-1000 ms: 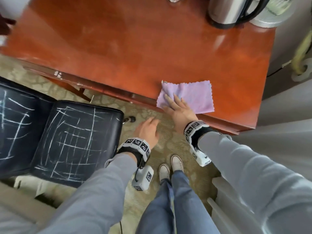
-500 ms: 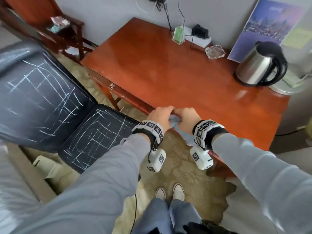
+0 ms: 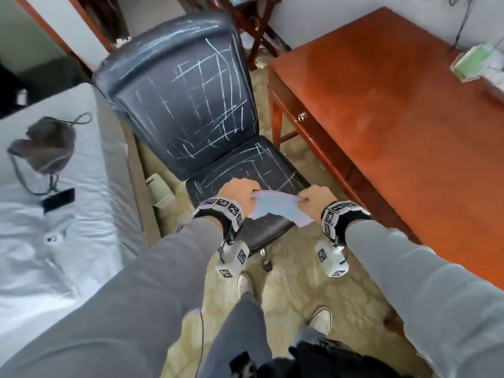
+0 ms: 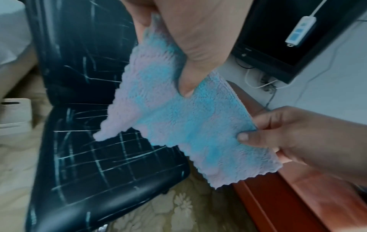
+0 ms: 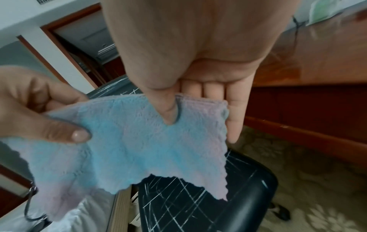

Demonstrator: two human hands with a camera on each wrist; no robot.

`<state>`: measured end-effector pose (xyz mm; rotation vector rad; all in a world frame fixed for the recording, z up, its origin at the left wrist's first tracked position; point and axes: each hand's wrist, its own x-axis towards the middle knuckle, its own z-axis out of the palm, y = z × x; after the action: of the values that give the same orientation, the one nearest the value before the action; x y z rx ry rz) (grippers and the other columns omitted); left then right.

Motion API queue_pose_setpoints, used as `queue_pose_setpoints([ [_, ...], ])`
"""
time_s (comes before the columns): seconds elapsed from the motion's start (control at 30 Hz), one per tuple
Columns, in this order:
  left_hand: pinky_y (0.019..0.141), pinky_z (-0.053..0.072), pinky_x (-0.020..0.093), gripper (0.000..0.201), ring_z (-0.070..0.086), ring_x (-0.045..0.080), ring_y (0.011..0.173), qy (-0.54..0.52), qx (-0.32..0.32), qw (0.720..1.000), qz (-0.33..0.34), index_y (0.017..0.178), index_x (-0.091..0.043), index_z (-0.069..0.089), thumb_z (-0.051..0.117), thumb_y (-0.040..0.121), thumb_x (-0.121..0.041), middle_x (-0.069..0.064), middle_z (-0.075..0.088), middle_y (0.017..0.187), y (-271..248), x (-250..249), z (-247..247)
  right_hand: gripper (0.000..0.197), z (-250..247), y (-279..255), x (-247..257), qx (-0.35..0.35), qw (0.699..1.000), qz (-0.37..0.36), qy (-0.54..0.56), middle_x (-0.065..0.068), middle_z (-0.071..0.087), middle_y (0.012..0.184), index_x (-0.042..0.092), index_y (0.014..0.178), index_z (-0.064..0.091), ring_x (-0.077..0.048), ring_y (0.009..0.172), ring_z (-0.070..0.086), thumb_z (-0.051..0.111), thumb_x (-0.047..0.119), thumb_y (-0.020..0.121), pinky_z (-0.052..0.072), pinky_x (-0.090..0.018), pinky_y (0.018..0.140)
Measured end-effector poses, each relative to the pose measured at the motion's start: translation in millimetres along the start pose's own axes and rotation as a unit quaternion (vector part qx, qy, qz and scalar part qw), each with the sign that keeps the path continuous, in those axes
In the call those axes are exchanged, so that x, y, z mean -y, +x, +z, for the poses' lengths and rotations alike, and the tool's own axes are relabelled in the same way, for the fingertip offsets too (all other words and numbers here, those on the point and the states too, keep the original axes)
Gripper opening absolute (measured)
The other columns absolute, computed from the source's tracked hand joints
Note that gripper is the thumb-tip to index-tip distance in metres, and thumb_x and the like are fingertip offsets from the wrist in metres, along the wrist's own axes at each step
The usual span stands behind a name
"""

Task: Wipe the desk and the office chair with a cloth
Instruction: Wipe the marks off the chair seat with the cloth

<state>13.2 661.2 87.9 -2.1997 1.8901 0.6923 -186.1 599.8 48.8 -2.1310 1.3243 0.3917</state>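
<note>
A pink and blue fleecy cloth is stretched between my two hands above the front of the chair seat. My left hand pinches its left edge with thumb and fingers. My right hand pinches the right edge. The black office chair faces me, with white chalk-like scribbles all over its back and seat. The red-brown wooden desk stands to the right of the chair.
A bed with white sheets lies on the left, carrying a grey bag, a dark phone and a white earbud case. Patterned carpet lies underfoot, my shoes near the chair base. A green item sits on the desk's far corner.
The cloth was under my right hand on the desk; both hands took it up. I have turned left, and now hold it spread over the chair seat.
</note>
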Motion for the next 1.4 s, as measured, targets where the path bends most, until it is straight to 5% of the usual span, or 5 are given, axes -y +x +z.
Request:
queue_pose_setpoints([
  [0.33, 0.066, 0.041, 0.033, 0.036, 0.055, 0.031, 0.077, -0.100, 0.073, 0.992, -0.021, 0.064, -0.021, 0.034, 0.055, 0.093, -0.024, 0.001, 0.048, 0.067, 71, 123, 60, 0.020, 81, 123, 88, -0.038, 0.954, 0.144, 0.259, -0.007, 0.065, 0.083, 0.012, 0.093, 0.073, -0.028, 0.085, 0.063, 0.058, 0.026, 0.094, 0.050, -0.028, 0.077],
  [0.57, 0.077, 0.051, 0.032, 0.036, 0.064, 0.030, 0.096, -0.183, 0.172, 0.964, 0.090, 0.127, -0.027, 0.058, 0.059, 0.091, -0.022, 0.006, 0.067, 0.107, 111, 135, 136, 0.021, 170, 174, 83, -0.046, 0.789, 0.217, 0.574, -0.016, 0.071, 0.085, 0.011, 0.083, 0.068, -0.036, 0.088, 0.069, 0.072, 0.032, 0.083, 0.056, -0.056, 0.087],
  [0.83, 0.117, 0.034, 0.036, 0.061, 0.040, 0.023, 0.143, -0.109, 0.225, 0.968, 0.031, 0.156, -0.022, 0.032, 0.054, 0.100, -0.033, 0.000, 0.034, 0.161, 113, 177, 244, 0.027, 200, 196, 17, -0.061, 0.960, 0.219, 0.165, -0.014, 0.062, 0.086, 0.010, 0.119, 0.062, -0.032, 0.079, 0.057, 0.045, 0.016, 0.099, 0.038, -0.029, 0.067],
  [1.2, 0.126, 0.003, 0.040, 0.094, -0.018, 0.026, 0.153, 0.011, 0.196, 0.978, -0.078, 0.157, -0.007, -0.016, 0.053, 0.097, -0.024, 0.009, -0.029, 0.163, 95, 186, 367, 0.040, 290, 250, -20, -0.034, 0.996, -0.038, -0.078, -0.010, 0.030, 0.158, 0.010, 0.132, 0.051, -0.030, 0.135, 0.038, 0.055, 0.015, 0.093, 0.037, -0.035, 0.106],
  [1.4, 0.126, 0.001, 0.043, 0.102, -0.019, 0.017, 0.153, 0.010, 0.190, 0.976, -0.102, 0.157, -0.013, -0.017, 0.060, 0.093, -0.026, 0.001, -0.033, 0.162, 95, 185, 376, 0.047, 355, 225, 4, -0.092, 0.989, -0.113, -0.012, -0.022, 0.056, 0.135, -0.003, 0.111, 0.065, -0.041, 0.125, 0.051, 0.079, 0.000, 0.066, 0.049, -0.047, 0.101],
])
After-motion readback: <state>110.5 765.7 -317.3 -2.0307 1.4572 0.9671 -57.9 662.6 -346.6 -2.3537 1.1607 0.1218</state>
